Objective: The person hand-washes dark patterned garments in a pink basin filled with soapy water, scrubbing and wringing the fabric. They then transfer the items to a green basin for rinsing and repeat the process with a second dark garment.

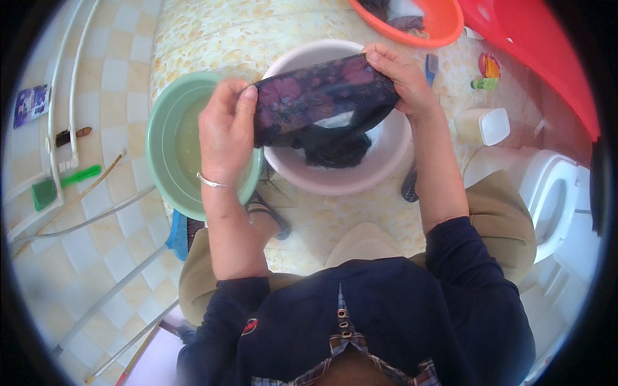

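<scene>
A dark floral cloth [318, 91], patterned with purplish-red flowers, is stretched between my two hands over a pale pink basin [333, 186]. My left hand [227, 125] pinches its left end, thumb on top, and wears a silver bangle at the wrist. The upper right corner is gripped by my right hand [403, 77]. Black wet-looking fabric [338, 149] lies below the cloth inside the basin; whether the two are joined is hidden. Left of the pink basin, partly behind my left forearm, stands a green basin [159, 144] with cloudy yellowish liquid.
An orange basin [444, 36] with clothes stands at the far right. A blue-handled brush [431, 67], a green tube [484, 84] and a white-lidded container [495, 126] are nearby. A white toilet [555, 198] is on my right. A pipe rack [50, 144] with brushes lines the left wall.
</scene>
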